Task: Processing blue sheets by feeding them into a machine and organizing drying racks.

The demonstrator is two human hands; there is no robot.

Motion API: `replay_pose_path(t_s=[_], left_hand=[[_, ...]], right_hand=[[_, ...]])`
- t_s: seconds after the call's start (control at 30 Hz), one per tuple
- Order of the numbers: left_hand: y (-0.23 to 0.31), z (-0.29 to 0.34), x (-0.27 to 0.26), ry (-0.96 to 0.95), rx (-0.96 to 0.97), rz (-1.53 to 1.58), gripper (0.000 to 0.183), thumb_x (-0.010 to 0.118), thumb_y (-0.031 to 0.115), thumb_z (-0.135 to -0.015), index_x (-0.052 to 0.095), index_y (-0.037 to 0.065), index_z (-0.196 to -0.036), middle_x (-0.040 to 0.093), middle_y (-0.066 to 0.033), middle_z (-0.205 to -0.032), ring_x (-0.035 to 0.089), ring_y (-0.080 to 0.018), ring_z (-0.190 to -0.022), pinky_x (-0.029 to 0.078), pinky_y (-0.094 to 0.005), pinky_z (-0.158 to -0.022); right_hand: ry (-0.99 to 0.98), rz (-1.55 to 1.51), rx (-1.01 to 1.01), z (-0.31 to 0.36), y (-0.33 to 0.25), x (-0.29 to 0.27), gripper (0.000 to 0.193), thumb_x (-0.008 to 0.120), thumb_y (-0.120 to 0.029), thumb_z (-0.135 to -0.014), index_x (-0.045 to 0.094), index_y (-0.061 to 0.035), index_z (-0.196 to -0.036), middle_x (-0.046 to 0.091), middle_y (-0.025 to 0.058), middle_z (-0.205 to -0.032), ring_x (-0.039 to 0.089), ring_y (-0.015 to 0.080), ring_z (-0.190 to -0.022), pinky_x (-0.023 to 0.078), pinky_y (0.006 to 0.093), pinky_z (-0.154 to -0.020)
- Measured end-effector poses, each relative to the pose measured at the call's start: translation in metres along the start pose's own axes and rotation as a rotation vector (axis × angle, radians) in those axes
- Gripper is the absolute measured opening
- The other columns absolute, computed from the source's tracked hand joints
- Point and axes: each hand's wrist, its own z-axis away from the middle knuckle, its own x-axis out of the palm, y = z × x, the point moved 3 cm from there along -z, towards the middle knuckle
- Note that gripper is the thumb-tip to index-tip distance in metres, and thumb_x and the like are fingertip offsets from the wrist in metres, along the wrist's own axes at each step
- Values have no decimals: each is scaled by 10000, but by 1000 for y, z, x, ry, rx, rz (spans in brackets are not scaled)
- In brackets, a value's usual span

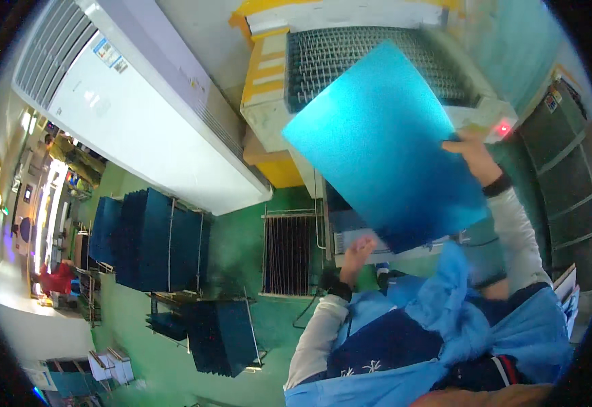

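Observation:
A large, thin blue rectangular sheet [391,142] with a glossy, light-catching face is held up tilted in front of me. My right hand [476,159] grips its right edge, with the thumb on the face and the other fingers hidden behind. At the sheet's lower corner is my left hand [358,254], its fingers curled in at the edge; their exact contact is slightly blurred. Beyond the sheet stands a pale machine [265,102] with a bed of closely set rollers [337,51], partly covered by the sheet.
A tall white air conditioner [140,115] stands at left. Racks of dark blue sheets [150,241] and another stack [221,336] occupy the green floor [231,254]. A slotted rack [288,254] is near my left hand. Grey panels [561,156] line the right; a red light [503,128] glows on the machine.

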Motion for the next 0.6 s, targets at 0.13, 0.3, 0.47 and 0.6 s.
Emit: replay_pose_path(t_s=[0.13, 0.3, 0.47, 0.6], left_hand=[[22, -6, 6, 42, -42, 74, 520, 691, 381, -845, 582, -1, -1179, 605, -39, -1072, 547, -132, -952, 440, -283, -779], [51, -14, 0, 176, -5, 129, 333, 671, 267, -871, 613, 9, -1074, 636, -27, -977, 566, -111, -852, 445, -269, -722], [84, -15, 16, 269, 10, 198, 307, 669, 187, -873, 609, -22, -1090, 646, -51, -984, 583, -133, -867, 455, -269, -772], [93, -18, 14, 295, -39, 112, 293, 650, 146, -883, 591, -30, -1110, 643, -51, -996, 577, -135, -870, 455, -274, -789]], right_hand=[[18, -381, 94, -37, 50, -9, 223, 690, -155, -823, 660, -5, -985, 670, 48, -856, 629, 151, -735, 503, 315, -669], [-41, -546, 320, -66, 90, -14, 271, 686, -185, -840, 636, 0, -1031, 673, 83, -925, 648, 189, -770, 516, 331, -699], [-114, -660, 365, -91, 147, -28, 317, 612, -241, -901, 610, 25, -1072, 680, 110, -971, 660, 216, -821, 516, 333, -775], [-284, -807, 345, -93, 164, -36, 320, 558, -251, -938, 605, 23, -1098, 676, 107, -1017, 657, 204, -859, 511, 332, -803]])
